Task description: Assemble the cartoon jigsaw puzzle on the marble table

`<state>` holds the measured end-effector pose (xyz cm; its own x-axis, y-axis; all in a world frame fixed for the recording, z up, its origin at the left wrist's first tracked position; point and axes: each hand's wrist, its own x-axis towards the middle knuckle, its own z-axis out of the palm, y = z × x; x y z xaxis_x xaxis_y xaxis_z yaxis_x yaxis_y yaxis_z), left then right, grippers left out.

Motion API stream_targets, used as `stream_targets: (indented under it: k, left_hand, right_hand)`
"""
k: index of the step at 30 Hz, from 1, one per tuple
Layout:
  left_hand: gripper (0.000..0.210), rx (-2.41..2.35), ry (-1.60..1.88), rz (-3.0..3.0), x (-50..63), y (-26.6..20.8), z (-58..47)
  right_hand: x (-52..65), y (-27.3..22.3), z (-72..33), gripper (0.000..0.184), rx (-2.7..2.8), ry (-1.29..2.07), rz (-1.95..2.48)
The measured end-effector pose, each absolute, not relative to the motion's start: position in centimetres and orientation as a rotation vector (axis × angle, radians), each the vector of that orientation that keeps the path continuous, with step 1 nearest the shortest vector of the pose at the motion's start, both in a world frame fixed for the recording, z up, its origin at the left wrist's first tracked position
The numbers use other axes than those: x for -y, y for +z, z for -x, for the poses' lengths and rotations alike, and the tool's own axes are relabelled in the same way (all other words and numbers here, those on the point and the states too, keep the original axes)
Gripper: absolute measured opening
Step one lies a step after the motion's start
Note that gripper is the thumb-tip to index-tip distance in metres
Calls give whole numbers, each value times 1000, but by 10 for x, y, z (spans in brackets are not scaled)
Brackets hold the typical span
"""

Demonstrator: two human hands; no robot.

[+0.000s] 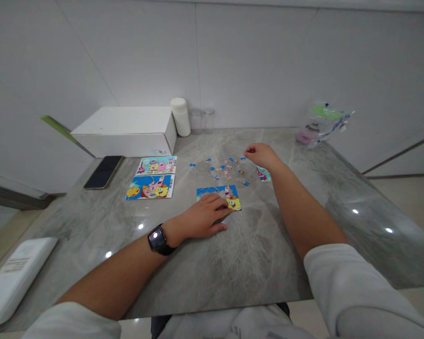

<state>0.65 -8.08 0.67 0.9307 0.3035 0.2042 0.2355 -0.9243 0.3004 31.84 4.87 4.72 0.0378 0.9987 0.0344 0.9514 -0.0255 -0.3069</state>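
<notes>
and here from my remote seat, through the head camera: the left hand (207,216) lies palm down at the centre of the frame, fingers stretched out and thumb apart, resting over a flat rectangular card printed in blue and yellow (232,197) and hiding much of it. i see no grip there, just a covering palm

over to the right hand (263,155), right of centre: its fingers curl in toward a pinch, close by a small blue jigsaw piece (243,158). i cannot tell whether the tips meet or hold anything. below its wrist, partly hidden, sits a teal and red printed card (263,174)

between the hands, upper centre, the loose blue, pink and yellow jigsaw pieces (223,168) lie scattered on the grey marbled tabletop (247,263). left of centre, two colourful printed cards (156,165) lie one above the other

how would i handle this well? i'd judge pieces this small and flat best taken by their edges with thumb and forefinger, straight up, so the neighbours don't skid. i'd leave the left palm light, enough to steady the card without bending it, and mind that right forearm over the teal card
</notes>
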Motion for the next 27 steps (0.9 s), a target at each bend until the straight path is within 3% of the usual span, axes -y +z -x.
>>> stream_targets:
  k: [11,27]
  left_hand:
    - [49,-420,351,-2827,82,8,-7]
    - [24,-438,377,-2824,81,10,-8]
  right_hand:
    - [-47,47,-316,26,2008,266,2109]
    - [-42,55,-317,24,2070,270,2072]
